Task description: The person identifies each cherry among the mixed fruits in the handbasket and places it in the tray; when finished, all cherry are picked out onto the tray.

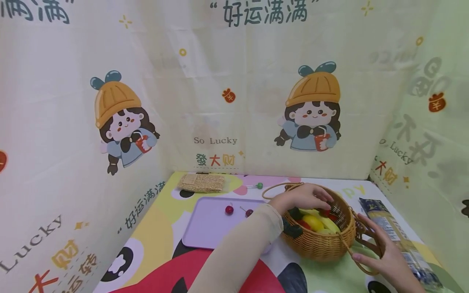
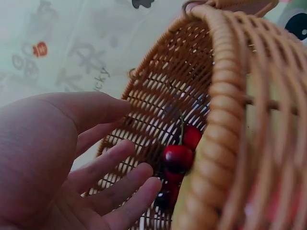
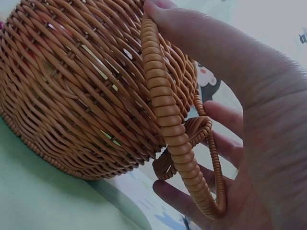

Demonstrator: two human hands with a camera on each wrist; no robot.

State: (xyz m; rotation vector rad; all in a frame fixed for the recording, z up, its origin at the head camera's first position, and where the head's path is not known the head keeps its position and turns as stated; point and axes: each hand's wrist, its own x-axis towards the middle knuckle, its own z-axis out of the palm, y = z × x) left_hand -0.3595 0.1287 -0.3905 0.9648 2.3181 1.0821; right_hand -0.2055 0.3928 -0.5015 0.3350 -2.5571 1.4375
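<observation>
A brown wicker basket [image 1: 315, 248] stands at the right of the table, with several fruits inside, among them a yellow lemon-like fruit [image 1: 312, 222]. My left hand [image 1: 307, 196] is over the basket's mouth, fingers loosely bent. In the left wrist view, red cherries [image 2: 177, 158] with a stem lie in the basket, just beyond the fingertips [image 2: 152, 184]. No object shows in that palm. At the basket's right side, my right hand [image 1: 388, 248] holds a wrapped loop handle [image 3: 165, 105], thumb on one side and fingers behind it.
Left of the basket lies a purple tray [image 1: 210, 234] bearing two cherries [image 1: 229, 210]. A clear packet of grain-like pieces [image 1: 201, 184] and a small green-headed stick [image 1: 259, 185] lie at the back. A long shiny packet [image 1: 395, 240] lies at right. Printed cloth walls [image 1: 220, 122] enclose the table.
</observation>
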